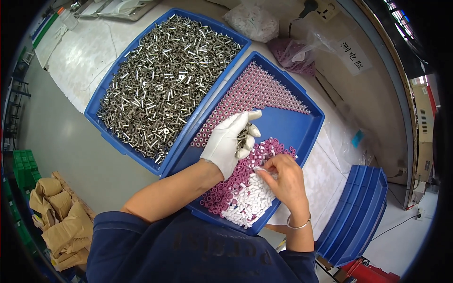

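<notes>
My left hand, in a white glove, is cupped over the right-hand blue tray. Its fingers curl around several small metal sleeves. My bare right hand pinches a small white piece between thumb and fingertips, just right of the left hand. Below both hands lie a heap of loose pink rings and a heap of short white tubes. Neat rows of pink rings with metal centres fill the tray's far part and run down its left side.
A larger blue tray heaped with metal sleeves stands on the left. Stacked blue trays are at the right. Bags of white pieces and pink pieces lie against the back wall. Brown paper packages sit lower left.
</notes>
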`<state>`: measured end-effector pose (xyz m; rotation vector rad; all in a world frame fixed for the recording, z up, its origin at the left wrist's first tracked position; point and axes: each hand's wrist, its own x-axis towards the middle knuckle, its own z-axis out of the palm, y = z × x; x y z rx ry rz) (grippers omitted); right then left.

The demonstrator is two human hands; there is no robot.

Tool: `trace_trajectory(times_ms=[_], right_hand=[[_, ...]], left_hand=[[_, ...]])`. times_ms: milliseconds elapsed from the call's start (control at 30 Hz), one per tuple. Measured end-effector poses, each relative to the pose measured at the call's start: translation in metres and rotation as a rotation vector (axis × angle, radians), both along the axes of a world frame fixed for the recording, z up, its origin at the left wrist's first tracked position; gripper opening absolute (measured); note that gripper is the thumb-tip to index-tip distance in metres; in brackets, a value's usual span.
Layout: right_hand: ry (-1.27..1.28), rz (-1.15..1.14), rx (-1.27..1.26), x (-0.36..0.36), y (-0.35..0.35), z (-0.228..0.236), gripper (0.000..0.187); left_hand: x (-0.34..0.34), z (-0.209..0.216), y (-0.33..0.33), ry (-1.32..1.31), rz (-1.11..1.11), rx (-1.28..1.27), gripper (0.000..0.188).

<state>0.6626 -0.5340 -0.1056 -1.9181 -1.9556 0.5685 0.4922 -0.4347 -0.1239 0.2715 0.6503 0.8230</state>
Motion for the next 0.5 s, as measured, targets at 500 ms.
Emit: trace_trajectory(times_ms=[500], right_hand=[[0.2, -0.113, -0.045, -0.006, 0.022, -0.003, 0.006]], left_hand=[[0.002, 0.002, -0.003, 0.036, 0.05, -0.01, 0.022]])
